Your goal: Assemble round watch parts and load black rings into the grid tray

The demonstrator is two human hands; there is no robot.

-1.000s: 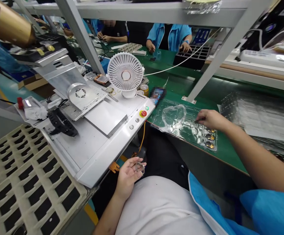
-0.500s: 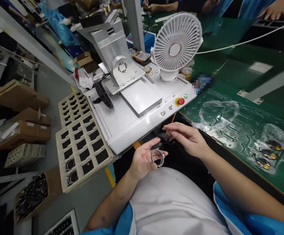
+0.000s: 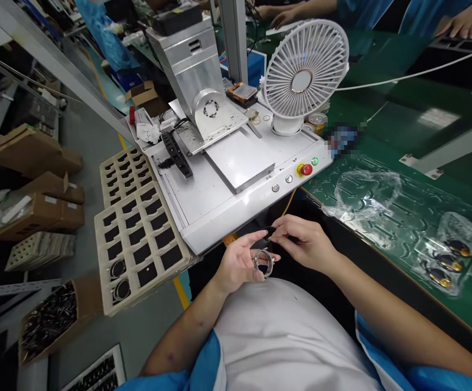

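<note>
Between the thumb and fingers of my left hand (image 3: 239, 262) is a round silver metal ring (image 3: 264, 264), held upright in front of my body. My right hand (image 3: 301, 239) is just to its right and slightly higher, with thumb and index finger pinched on a small dark piece (image 3: 269, 232). That piece lies close to my left fingertips; its shape is too dark to make out. Both hands are below the front edge of a white machine (image 3: 227, 212).
A foam tray (image 3: 140, 239) with dark inserts and two round cases stands at the left of the machine. On the machine are a fan (image 3: 304, 70), a metal fixture (image 3: 203, 98) and a red button (image 3: 306, 170). Bagged round parts (image 3: 450, 263) lie right. Another person's hand (image 3: 466, 20) shows far back.
My right fingers have closed into a pinch and moved slightly left, near my left fingertips. The round black object seen between the hands before no longer shows as such. The left hand still holds the ring.
</note>
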